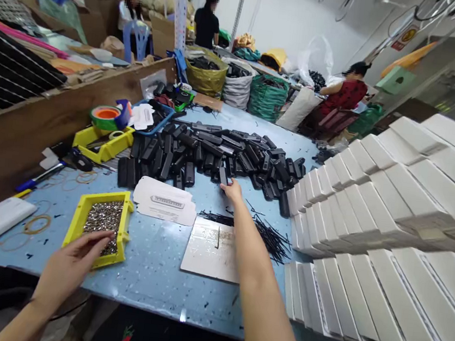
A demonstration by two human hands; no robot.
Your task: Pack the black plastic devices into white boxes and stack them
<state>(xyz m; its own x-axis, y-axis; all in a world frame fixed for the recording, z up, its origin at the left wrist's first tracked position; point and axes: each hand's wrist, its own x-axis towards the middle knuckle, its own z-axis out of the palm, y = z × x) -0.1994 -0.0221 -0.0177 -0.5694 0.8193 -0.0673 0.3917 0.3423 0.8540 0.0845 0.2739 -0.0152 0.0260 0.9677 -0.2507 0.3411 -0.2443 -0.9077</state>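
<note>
My left hand (80, 255) is over the front of a yellow bin (125, 222) filled with small shiny metal screws (102, 219). Its thumb and fingertips are pinched together; whatever they hold is too small to make out. My right hand (232, 190) is stretched forward to the near edge of a heap of black plastic cases (209, 146). Its thumb and fingers grip one narrow black case (223, 175). Beneath my right forearm lie a white board (204, 252) with a small L-shaped hex key (217, 239) on it and a bundle of thin black rods (271, 238).
White boxes (371, 209) are stacked high along the right side. A printed white card (165, 200) lies mid-table. At left are a second yellow bin (109, 146), tape rolls (106, 115), rubber bands (37, 224) and a wooden partition (67, 100). Several people sit or stand beyond full sacks (266, 98).
</note>
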